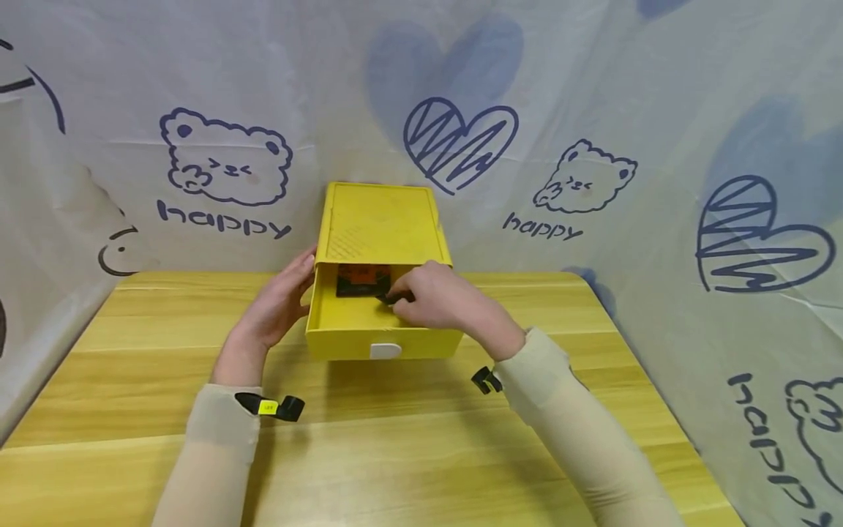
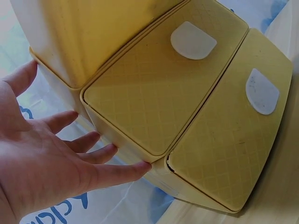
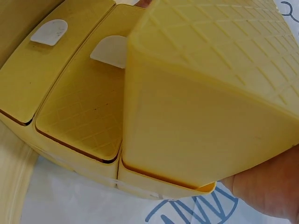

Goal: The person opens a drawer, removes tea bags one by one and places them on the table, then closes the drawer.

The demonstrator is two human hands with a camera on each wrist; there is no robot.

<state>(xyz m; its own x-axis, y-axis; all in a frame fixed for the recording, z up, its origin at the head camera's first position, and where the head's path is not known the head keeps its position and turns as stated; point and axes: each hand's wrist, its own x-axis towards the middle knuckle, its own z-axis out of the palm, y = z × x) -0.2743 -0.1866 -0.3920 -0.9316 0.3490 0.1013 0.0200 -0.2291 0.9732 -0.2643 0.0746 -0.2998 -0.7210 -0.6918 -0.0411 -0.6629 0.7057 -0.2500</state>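
A yellow drawer unit (image 1: 382, 223) stands against the back cloth with its top drawer (image 1: 349, 344) pulled out. My left hand (image 1: 279, 296) rests against the unit's left side; in the left wrist view its straight, spread fingertips (image 2: 140, 169) touch the side edge. Over the open drawer's right wall reaches my right hand (image 1: 437, 296), pinching a small black object (image 1: 400, 297) whose kind I cannot tell. Behind it in the drawer lies a flat black-and-orange item (image 1: 364, 279). In the right wrist view the drawer wall (image 3: 187, 121) hides most of the right hand.
Two lower drawers, the middle one (image 2: 140, 102) and the bottom one (image 2: 229, 135), are closed, each with a white pull tab. The unit stands at the back of a wooden table (image 1: 395, 439). A printed cloth (image 1: 356, 88) hangs behind and at both sides.
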